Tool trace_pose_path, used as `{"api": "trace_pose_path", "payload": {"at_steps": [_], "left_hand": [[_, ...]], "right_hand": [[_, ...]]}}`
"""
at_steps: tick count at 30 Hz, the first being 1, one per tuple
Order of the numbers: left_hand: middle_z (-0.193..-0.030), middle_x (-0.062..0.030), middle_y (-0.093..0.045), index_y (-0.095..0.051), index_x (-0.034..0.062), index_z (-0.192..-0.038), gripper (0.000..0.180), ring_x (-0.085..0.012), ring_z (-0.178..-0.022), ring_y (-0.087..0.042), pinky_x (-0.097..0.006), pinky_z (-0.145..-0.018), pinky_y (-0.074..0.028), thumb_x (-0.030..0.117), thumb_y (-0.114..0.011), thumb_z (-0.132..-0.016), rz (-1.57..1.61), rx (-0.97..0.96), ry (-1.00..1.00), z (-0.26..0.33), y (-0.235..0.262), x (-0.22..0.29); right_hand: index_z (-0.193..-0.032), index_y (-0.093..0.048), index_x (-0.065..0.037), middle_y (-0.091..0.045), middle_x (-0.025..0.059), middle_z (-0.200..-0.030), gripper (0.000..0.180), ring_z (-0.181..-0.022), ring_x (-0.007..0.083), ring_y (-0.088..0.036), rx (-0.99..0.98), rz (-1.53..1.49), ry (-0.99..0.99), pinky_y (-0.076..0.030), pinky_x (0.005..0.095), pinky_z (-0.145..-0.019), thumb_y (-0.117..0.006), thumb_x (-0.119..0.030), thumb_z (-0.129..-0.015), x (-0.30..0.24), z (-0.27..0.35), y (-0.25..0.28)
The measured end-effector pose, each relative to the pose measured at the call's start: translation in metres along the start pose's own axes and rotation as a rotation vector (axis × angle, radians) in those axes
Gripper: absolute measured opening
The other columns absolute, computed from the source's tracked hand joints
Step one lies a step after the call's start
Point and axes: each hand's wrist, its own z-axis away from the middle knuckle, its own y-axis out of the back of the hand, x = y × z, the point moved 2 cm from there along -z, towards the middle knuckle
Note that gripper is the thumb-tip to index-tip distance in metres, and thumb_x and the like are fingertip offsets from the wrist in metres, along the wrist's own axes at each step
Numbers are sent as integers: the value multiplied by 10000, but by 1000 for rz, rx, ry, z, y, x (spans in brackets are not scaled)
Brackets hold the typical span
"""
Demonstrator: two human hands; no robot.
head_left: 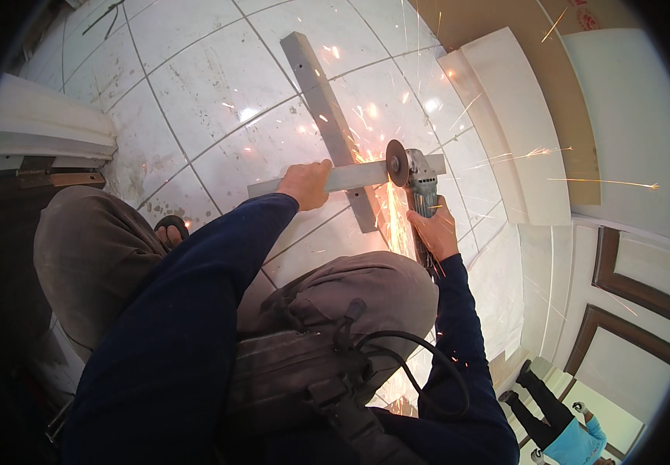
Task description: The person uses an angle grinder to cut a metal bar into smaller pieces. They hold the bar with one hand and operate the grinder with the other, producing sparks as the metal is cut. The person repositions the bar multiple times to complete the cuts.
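My right hand (pixel 436 230) is wrapped round the body of an angle grinder (pixel 422 190). Its dark disc (pixel 398 163) meets a flat grey metal bar (pixel 348 177), and bright sparks (pixel 397 221) stream down toward my knee and scatter across the floor. Left of the disc, my left hand (pixel 306 184) grips the bar with closed fingers. Crosswise beneath the bar lies a longer grey metal beam (pixel 319 97) with small holes. The exact spot where disc and bar touch is hidden by glare.
White floor tiles (pixel 188 77) stretch around the work. Pale and brown boards (pixel 513 116) stand at the right. A black cable (pixel 459 372) loops beside my right arm. At the lower right is another person in a light blue shirt (pixel 575 446), near brown-framed panels (pixel 622 333).
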Motion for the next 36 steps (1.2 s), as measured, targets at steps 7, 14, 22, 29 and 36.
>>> {"api": "trace_pose_path", "payload": {"at_steps": [7,14,22,29,36], "left_hand": [[-1082,-198,-724,-564,29,-1157,444,-391,-1007,-722,-484,-865,-559,259,-781,-846,11,1,-4,0,-1,-1],[-1090,-201,-721,-559,30,-1166,452,-392,-1019,-717,-482,-872,-556,263,-778,-847,16,12,-13,-2,-2,-1],[-1084,-203,-722,-559,28,-1164,452,-391,-1011,-721,-486,-866,-558,262,-775,-842,12,-27,2,-3,-1,-2],[-1078,-203,-727,-563,26,-1156,444,-392,-1008,-726,-483,-860,-565,252,-777,-839,16,-15,-6,-2,3,2],[-1062,-205,-735,-572,26,-1146,429,-387,-1002,-731,-483,-866,-565,248,-774,-840,28,16,-2,-1,-1,-1]], "right_hand": [[-1211,-577,9,-746,261,-1033,632,-968,417,-744,-1,-27,20,-579,477,-846,-832,-384,-788,-6,-5,1],[-1216,-576,0,-747,259,-1043,635,-961,415,-744,-2,-20,2,-577,463,-849,-831,-392,-788,-1,-3,2],[-1231,-582,-6,-749,257,-1032,617,-960,408,-746,-27,-55,-52,-576,450,-852,-821,-358,-784,0,8,2],[-1233,-580,2,-749,259,-1019,621,-952,400,-749,-23,-30,-59,-575,454,-852,-808,-361,-784,8,15,1],[-1281,-570,-5,-746,273,-1051,657,-965,414,-747,-28,-6,-82,-576,459,-856,-807,-366,-786,-3,6,0]]}}
